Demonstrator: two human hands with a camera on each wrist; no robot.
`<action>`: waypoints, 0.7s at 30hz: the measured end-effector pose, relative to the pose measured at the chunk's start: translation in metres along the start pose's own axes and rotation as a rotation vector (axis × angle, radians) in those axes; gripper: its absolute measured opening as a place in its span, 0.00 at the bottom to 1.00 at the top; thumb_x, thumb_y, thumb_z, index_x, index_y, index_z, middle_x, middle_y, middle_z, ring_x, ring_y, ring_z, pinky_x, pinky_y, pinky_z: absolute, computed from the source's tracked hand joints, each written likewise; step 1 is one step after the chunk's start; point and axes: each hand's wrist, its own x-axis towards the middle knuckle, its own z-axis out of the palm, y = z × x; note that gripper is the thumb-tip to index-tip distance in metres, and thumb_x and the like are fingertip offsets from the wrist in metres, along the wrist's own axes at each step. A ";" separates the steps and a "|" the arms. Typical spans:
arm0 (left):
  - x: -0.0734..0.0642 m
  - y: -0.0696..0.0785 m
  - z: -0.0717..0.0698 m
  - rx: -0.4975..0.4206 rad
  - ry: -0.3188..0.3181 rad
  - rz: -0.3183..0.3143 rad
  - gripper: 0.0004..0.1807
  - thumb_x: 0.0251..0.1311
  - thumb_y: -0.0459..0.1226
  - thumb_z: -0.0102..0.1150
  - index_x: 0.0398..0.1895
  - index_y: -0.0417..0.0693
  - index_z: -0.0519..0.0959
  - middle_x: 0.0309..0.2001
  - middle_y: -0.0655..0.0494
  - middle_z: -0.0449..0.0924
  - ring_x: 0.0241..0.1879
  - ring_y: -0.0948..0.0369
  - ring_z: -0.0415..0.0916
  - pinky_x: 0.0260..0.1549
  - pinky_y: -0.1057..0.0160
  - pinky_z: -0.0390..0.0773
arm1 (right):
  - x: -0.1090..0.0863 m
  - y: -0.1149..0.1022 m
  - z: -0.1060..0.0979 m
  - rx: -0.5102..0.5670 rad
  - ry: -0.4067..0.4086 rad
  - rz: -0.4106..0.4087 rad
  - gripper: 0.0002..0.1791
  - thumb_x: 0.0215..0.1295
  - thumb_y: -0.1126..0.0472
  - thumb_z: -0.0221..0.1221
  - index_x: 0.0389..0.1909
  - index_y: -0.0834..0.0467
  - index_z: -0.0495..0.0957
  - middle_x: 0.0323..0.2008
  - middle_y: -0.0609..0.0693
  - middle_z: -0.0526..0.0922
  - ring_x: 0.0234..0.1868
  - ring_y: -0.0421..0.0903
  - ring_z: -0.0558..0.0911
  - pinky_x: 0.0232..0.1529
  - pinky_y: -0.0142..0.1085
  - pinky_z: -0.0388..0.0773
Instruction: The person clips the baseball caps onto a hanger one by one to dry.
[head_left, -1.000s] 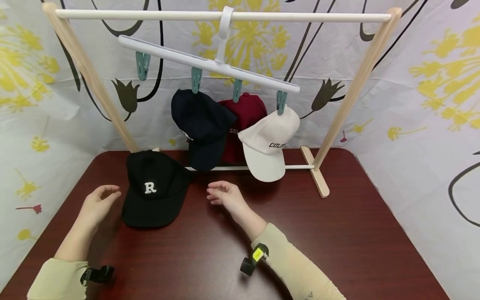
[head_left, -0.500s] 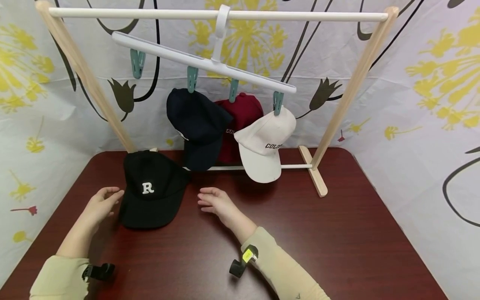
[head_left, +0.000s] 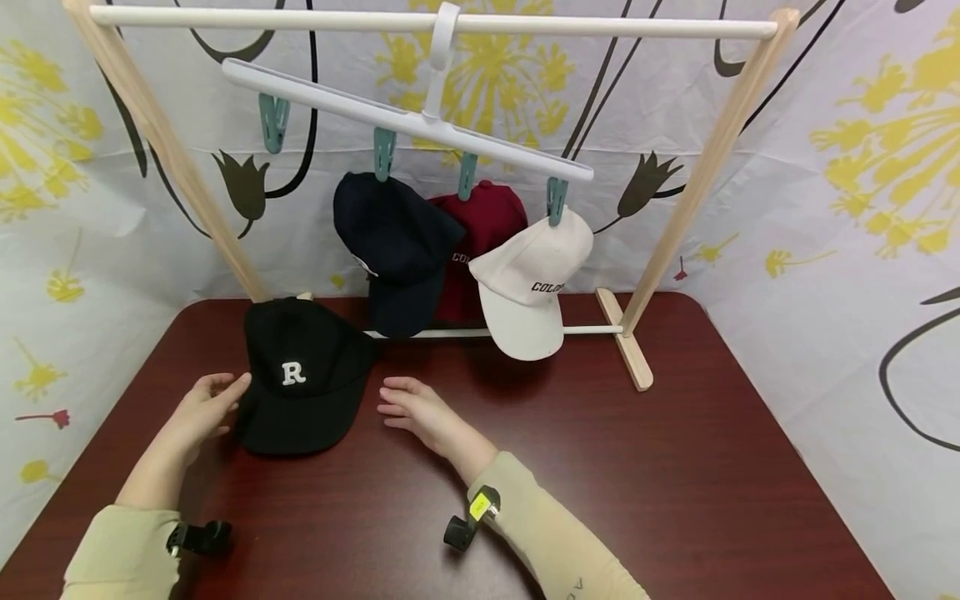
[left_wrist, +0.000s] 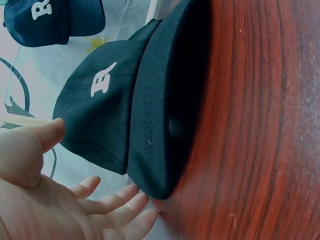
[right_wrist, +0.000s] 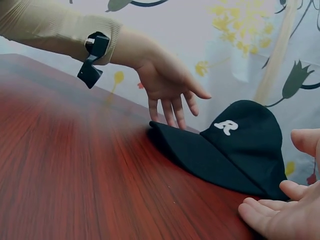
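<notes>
A black baseball cap (head_left: 300, 408) with a white letter R lies on the table, its brim toward me. My left hand (head_left: 201, 417) is at the cap's left side, thumb right by the edge, fingers spread; the left wrist view shows the palm facing the black cap (left_wrist: 100, 115). On the other side, a short way from the brim, is my right hand (head_left: 423, 417), fingers relaxed and pointing left. Both hands hold nothing. In the right wrist view the cap (right_wrist: 245, 150) sits between the two hands.
A white hanger (head_left: 405, 121) hangs tilted from a wooden rack (head_left: 708, 183). Its teal clips hold a navy cap (head_left: 393, 242), a maroon cap (head_left: 491, 221) and a white cap (head_left: 525, 283). The leftmost clip (head_left: 273, 123) holds nothing. A patterned cloth stands behind the dark red table (head_left: 637, 467).
My right hand has moved left toward the black cap. My left hand has shifted slightly right, up to the cap's side. The hanging caps stay on their clips.
</notes>
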 end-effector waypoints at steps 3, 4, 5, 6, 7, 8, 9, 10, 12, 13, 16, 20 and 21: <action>0.001 -0.003 -0.001 -0.006 -0.002 -0.001 0.49 0.69 0.59 0.35 0.70 0.24 0.36 0.64 0.21 0.44 0.62 0.31 0.53 0.50 0.38 0.68 | 0.001 0.000 0.005 0.019 -0.023 0.013 0.28 0.70 0.61 0.53 0.65 0.70 0.60 0.60 0.66 0.67 0.60 0.62 0.70 0.59 0.50 0.68; 0.001 -0.003 -0.001 -0.008 -0.002 -0.003 0.49 0.69 0.59 0.35 0.70 0.24 0.36 0.64 0.21 0.44 0.62 0.31 0.53 0.51 0.38 0.67 | 0.002 0.001 0.005 0.028 -0.031 0.017 0.28 0.70 0.61 0.53 0.65 0.70 0.60 0.60 0.66 0.67 0.60 0.62 0.70 0.59 0.50 0.67; 0.002 -0.004 -0.001 -0.010 -0.001 -0.006 0.49 0.69 0.59 0.35 0.70 0.24 0.36 0.64 0.20 0.44 0.62 0.31 0.53 0.51 0.38 0.67 | 0.002 0.001 0.006 0.039 -0.039 0.023 0.28 0.70 0.61 0.53 0.66 0.70 0.59 0.60 0.67 0.67 0.61 0.62 0.70 0.59 0.50 0.67; 0.002 -0.004 -0.001 -0.011 -0.001 -0.008 0.49 0.69 0.59 0.36 0.70 0.24 0.36 0.64 0.20 0.44 0.62 0.31 0.53 0.52 0.37 0.67 | 0.002 0.002 0.006 0.049 -0.048 0.029 0.29 0.70 0.60 0.52 0.66 0.70 0.59 0.61 0.67 0.67 0.61 0.62 0.69 0.60 0.50 0.66; 0.003 -0.005 -0.001 -0.013 -0.001 -0.010 0.50 0.69 0.59 0.36 0.70 0.24 0.36 0.64 0.20 0.43 0.62 0.31 0.52 0.52 0.37 0.67 | 0.003 0.002 0.007 0.059 -0.054 0.032 0.29 0.70 0.60 0.52 0.66 0.70 0.58 0.61 0.67 0.67 0.61 0.62 0.69 0.60 0.50 0.66; 0.003 -0.005 -0.001 -0.016 -0.002 -0.012 0.50 0.69 0.59 0.36 0.70 0.24 0.36 0.64 0.20 0.43 0.62 0.31 0.52 0.52 0.37 0.66 | 0.003 0.003 0.007 0.069 -0.061 0.034 0.29 0.70 0.60 0.52 0.67 0.70 0.58 0.60 0.67 0.67 0.61 0.62 0.69 0.60 0.51 0.66; 0.004 -0.005 -0.001 -0.017 -0.001 -0.012 0.50 0.69 0.59 0.36 0.70 0.24 0.35 0.64 0.20 0.44 0.63 0.31 0.52 0.52 0.37 0.66 | 0.003 0.003 0.007 0.080 -0.068 0.037 0.30 0.70 0.59 0.52 0.67 0.70 0.58 0.60 0.68 0.67 0.62 0.62 0.69 0.61 0.51 0.65; 0.004 -0.006 -0.001 -0.019 -0.001 -0.013 0.50 0.69 0.59 0.36 0.70 0.24 0.35 0.64 0.20 0.44 0.63 0.31 0.52 0.52 0.37 0.66 | 0.003 0.003 0.007 0.086 -0.074 0.040 0.30 0.70 0.59 0.52 0.67 0.70 0.57 0.61 0.68 0.67 0.62 0.62 0.68 0.61 0.51 0.65; 0.004 -0.006 0.000 -0.024 0.002 -0.016 0.50 0.69 0.60 0.37 0.70 0.24 0.36 0.64 0.21 0.44 0.63 0.31 0.52 0.52 0.38 0.66 | 0.004 0.003 0.008 0.094 -0.080 0.044 0.30 0.70 0.59 0.52 0.67 0.70 0.57 0.61 0.68 0.67 0.62 0.63 0.68 0.61 0.51 0.65; 0.004 -0.006 0.000 -0.026 0.004 -0.017 0.50 0.69 0.59 0.37 0.70 0.24 0.36 0.64 0.21 0.44 0.63 0.31 0.52 0.53 0.38 0.66 | 0.004 0.004 0.009 0.096 -0.083 0.045 0.31 0.70 0.59 0.52 0.67 0.70 0.57 0.61 0.68 0.67 0.62 0.63 0.68 0.61 0.51 0.64; 0.003 -0.006 0.001 -0.029 0.008 -0.026 0.50 0.69 0.59 0.37 0.70 0.25 0.36 0.64 0.21 0.45 0.63 0.32 0.52 0.53 0.38 0.66 | 0.005 0.004 0.009 0.100 -0.090 0.051 0.31 0.69 0.59 0.52 0.67 0.69 0.57 0.61 0.68 0.67 0.62 0.62 0.68 0.61 0.51 0.64; 0.001 -0.005 0.003 -0.030 0.006 -0.036 0.49 0.69 0.58 0.37 0.70 0.25 0.35 0.65 0.21 0.45 0.63 0.32 0.52 0.54 0.38 0.66 | 0.006 0.005 0.009 0.117 -0.093 0.052 0.30 0.70 0.59 0.51 0.67 0.69 0.56 0.61 0.69 0.66 0.62 0.63 0.68 0.61 0.52 0.64; 0.001 -0.004 0.003 -0.031 0.004 -0.038 0.49 0.70 0.58 0.37 0.70 0.25 0.35 0.65 0.21 0.45 0.63 0.32 0.52 0.54 0.38 0.66 | 0.007 0.005 0.009 0.123 -0.092 0.053 0.30 0.70 0.59 0.51 0.67 0.70 0.57 0.60 0.70 0.66 0.62 0.63 0.68 0.61 0.52 0.63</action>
